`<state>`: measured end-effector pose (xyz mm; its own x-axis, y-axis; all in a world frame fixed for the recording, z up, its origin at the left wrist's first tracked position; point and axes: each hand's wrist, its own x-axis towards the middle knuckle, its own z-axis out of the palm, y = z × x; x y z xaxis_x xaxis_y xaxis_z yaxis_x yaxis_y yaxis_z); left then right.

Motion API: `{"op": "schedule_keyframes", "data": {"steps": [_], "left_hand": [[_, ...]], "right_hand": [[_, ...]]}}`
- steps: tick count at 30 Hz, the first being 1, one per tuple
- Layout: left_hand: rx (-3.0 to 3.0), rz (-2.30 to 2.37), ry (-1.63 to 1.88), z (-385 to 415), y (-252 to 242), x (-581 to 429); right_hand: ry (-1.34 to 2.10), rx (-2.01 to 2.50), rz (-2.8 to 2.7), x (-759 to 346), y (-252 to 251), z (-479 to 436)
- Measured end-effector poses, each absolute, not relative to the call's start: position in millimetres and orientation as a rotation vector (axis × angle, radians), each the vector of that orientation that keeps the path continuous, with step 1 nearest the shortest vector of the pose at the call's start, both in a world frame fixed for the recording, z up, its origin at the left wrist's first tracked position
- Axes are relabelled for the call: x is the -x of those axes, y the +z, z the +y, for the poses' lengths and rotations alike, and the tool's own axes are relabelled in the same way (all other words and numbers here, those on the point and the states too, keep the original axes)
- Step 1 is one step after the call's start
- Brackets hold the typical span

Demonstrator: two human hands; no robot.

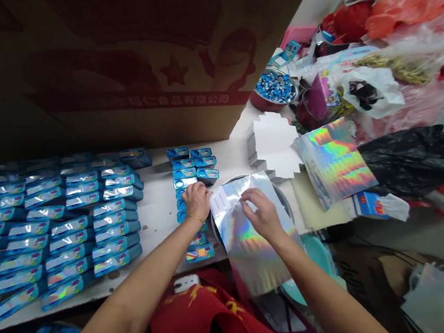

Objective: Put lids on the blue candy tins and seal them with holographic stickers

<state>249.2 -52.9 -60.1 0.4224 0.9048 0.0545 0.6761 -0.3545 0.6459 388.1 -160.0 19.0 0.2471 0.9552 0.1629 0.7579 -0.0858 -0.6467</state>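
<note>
My left hand, with a thin bracelet at its wrist, rests over a column of small blue boxes. Its fingers are curled down, and what lies under them is hidden. Beside it, a shiny rainbow-silver sheet lies over a round metal basin. Pale label strips show at the sheet's upper left. Above this sheet my right hand is closed in a pinch, thumb against forefinger. Anything between those fingertips is too small to make out.
Many blue boxes stand in rows at the left. A large cardboard carton rises behind. To the right are stacked white die-cut cards, another shiny sheet, a bowl of blue caps and a black plastic bag.
</note>
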Motion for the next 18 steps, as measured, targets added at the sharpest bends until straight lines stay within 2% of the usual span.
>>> {"op": "schedule_keyframes", "data": {"steps": [3,7,10,18], "left_hand": [[-2.009,1.271,0.645,-53,-48,-238],[-1.39,0.986,0.663,-67,-27,-211],[-0.984,0.919,0.564,-79,-18,-189],[-0.713,1.005,0.542,-86,-14,-154]], "right_hand": [[0.725,1.876,-1.251,-378,52,-165],[1.056,1.776,-0.807,-363,52,-158],[1.181,1.687,-0.602,-348,40,-152],[1.381,1.496,-0.345,-307,26,-153]]}}
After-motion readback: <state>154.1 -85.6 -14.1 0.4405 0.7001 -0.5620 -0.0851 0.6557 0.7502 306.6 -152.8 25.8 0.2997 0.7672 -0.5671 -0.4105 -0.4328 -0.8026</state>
